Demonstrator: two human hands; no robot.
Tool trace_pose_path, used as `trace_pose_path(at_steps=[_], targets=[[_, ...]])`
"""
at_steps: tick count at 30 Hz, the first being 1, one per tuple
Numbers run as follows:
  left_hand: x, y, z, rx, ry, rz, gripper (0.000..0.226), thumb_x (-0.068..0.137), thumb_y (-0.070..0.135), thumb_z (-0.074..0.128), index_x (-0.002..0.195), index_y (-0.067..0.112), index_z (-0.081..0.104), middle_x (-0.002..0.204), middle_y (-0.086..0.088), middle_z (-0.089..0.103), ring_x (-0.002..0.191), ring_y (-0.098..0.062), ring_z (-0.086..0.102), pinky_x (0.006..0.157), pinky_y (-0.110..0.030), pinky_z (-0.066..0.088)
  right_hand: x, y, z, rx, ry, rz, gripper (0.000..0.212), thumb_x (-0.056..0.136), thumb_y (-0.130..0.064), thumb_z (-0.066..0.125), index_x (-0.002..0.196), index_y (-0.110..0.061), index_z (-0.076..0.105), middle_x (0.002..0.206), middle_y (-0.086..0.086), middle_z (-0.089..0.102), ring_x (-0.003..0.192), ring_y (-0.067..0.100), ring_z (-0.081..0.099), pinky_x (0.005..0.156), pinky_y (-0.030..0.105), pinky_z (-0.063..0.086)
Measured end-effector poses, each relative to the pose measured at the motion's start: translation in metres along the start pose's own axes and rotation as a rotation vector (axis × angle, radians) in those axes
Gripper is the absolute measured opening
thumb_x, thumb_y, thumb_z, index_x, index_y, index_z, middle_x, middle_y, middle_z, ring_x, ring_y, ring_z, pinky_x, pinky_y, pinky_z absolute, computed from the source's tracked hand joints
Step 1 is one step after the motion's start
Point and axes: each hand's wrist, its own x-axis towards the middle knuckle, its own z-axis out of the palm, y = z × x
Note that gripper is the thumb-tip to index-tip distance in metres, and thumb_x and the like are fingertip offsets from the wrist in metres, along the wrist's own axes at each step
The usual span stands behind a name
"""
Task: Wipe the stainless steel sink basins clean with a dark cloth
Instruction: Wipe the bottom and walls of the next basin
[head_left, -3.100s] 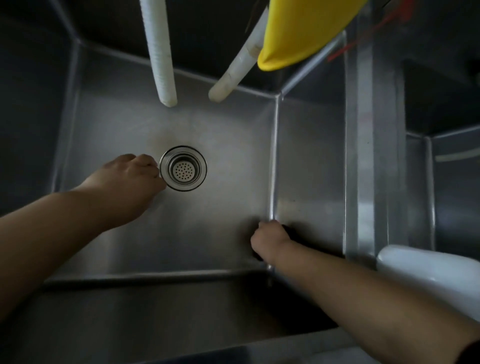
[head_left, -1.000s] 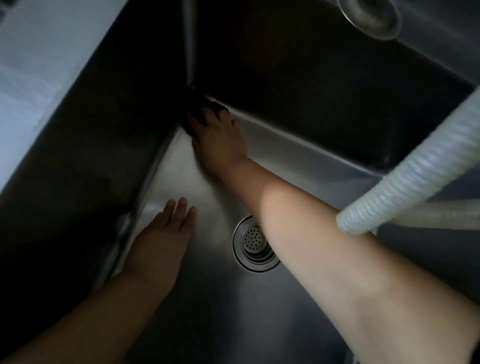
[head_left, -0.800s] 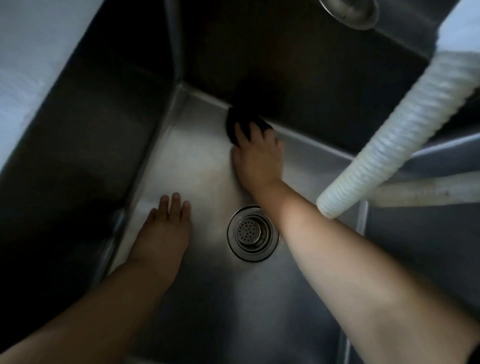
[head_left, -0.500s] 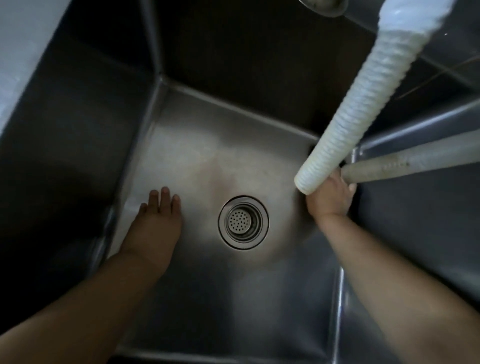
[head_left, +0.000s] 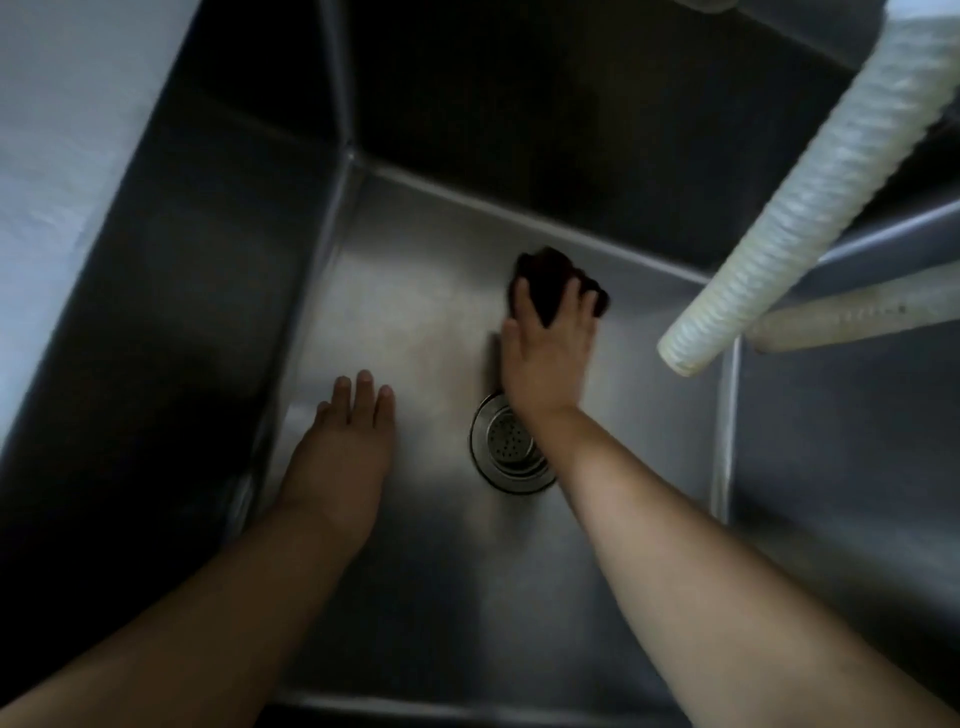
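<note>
Fingers spread and curled over a bunched dark cloth (head_left: 553, 283), the right hand (head_left: 545, 358) presses it onto the floor of a stainless steel sink basin (head_left: 415, 291), just short of the seam where the floor meets the back wall. The cloth shows as a dark wad beyond the fingertips, with the palm trailing toward the drain strainer (head_left: 506, 449), whose right edge the wrist partly covers. That reach suggests a stroke working the far part of the floor, between drain and back wall.

Left of the drain, the left hand (head_left: 345, 447) lies flat on the basin floor, fingers straight and together, holding nothing; it appears to serve as a prop for a person leaning deep into the basin.

Overhead at right, a ribbed white hose (head_left: 810, 202) hangs down with its open end above the basin's right side, and a second pale tube (head_left: 862, 312) runs nearly level behind it; both hang clear of the wiping hand. Beyond the right wall a second basin (head_left: 841, 441) is partly visible, dim and not yet reached by the cloth.
</note>
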Motion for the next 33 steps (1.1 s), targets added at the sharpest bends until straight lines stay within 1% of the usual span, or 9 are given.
trace_pose_path(at_steps=[2,7,10,13,16,20,25,29,33], targets=[[0.000,0.000,-0.001,-0.013,0.010,0.006,0.079,0.095,0.015,0.045,0.146,0.002,-0.014,0.155,-0.024,-0.014,0.144,-0.039,-0.003,0.118,-0.039,0.010,0.004,-0.036,0.010,-0.040,-0.033,-0.181,0.049,0.097,-0.040,0.035,0.145,-0.034,0.031,0.157,0.018,0.002,0.143,0.037,-0.006,0.117,0.045,0.001],[-0.001,-0.004,0.000,-0.089,0.027,0.013,0.092,0.089,0.021,0.056,0.147,0.005,-0.014,0.156,-0.017,-0.015,0.145,-0.033,-0.006,0.117,-0.033,0.009,0.002,-0.097,0.034,0.018,-0.235,-0.476,0.047,0.097,-0.040,0.034,0.144,-0.036,0.031,0.158,0.013,0.001,0.144,0.031,-0.012,0.116,0.041,-0.008],[-0.004,-0.008,0.004,-0.130,0.040,0.009,0.093,0.089,0.021,0.057,0.148,0.009,-0.014,0.157,-0.013,-0.017,0.145,-0.028,-0.008,0.116,-0.030,0.010,0.006,-0.095,0.033,0.003,-0.329,-0.574,0.047,0.098,-0.035,0.035,0.145,-0.035,0.029,0.159,0.010,0.001,0.145,0.028,-0.010,0.115,0.038,-0.008],[-0.007,-0.008,0.006,-0.140,0.061,-0.003,0.093,0.089,0.019,0.057,0.148,0.011,-0.013,0.156,-0.011,-0.018,0.145,-0.026,-0.011,0.116,-0.028,0.006,0.003,-0.065,0.022,-0.042,-0.328,-0.629,0.048,0.099,-0.032,0.035,0.146,-0.034,0.027,0.159,0.009,0.002,0.145,0.026,-0.007,0.115,0.034,-0.006],[-0.007,-0.005,0.007,-0.147,0.080,-0.012,0.085,0.092,0.015,0.051,0.149,0.012,-0.012,0.157,-0.011,-0.018,0.145,-0.025,-0.011,0.117,-0.028,0.006,-0.007,-0.014,0.008,-0.027,-0.224,-0.481,0.052,0.097,-0.031,0.042,0.147,-0.032,0.027,0.158,0.010,0.006,0.145,0.029,0.002,0.112,0.027,0.000],[-0.007,0.000,0.005,-0.121,0.063,-0.035,0.093,0.089,0.023,0.057,0.148,0.012,-0.014,0.157,-0.009,-0.019,0.145,-0.025,-0.011,0.117,-0.029,0.006,-0.015,0.069,-0.018,-0.108,-0.087,-0.278,0.054,0.096,-0.030,0.042,0.148,-0.024,0.027,0.156,0.019,0.011,0.144,0.035,0.006,0.118,0.042,0.010],[-0.006,0.001,0.007,-0.147,0.058,-0.045,0.101,0.085,0.028,0.064,0.148,0.015,-0.014,0.157,-0.007,-0.019,0.145,-0.022,-0.012,0.117,-0.028,0.006,-0.040,0.159,-0.042,-0.212,0.034,0.008,0.054,0.096,-0.029,0.041,0.148,-0.021,0.026,0.154,0.023,0.013,0.143,0.037,0.009,0.116,0.046,0.013],[-0.012,0.001,0.012,-0.117,0.092,-0.044,0.097,0.086,0.031,0.062,0.149,0.014,-0.009,0.158,-0.008,-0.015,0.146,-0.024,-0.008,0.117,-0.032,0.007,-0.079,0.170,-0.040,-0.169,0.115,0.059,0.050,0.094,-0.018,0.049,0.143,-0.012,0.038,0.151,0.027,0.021,0.142,0.039,0.017,0.117,0.043,0.009],[-0.028,0.004,0.006,-0.075,0.093,-0.081,0.072,0.096,0.023,0.045,0.150,0.013,-0.002,0.159,-0.009,-0.010,0.146,-0.024,-0.003,0.117,-0.037,0.011,-0.092,0.149,-0.035,-0.019,0.164,0.198,0.047,0.092,-0.012,0.052,0.138,-0.010,0.046,0.152,0.023,0.023,0.142,0.037,0.016,0.116,0.039,0.009]])
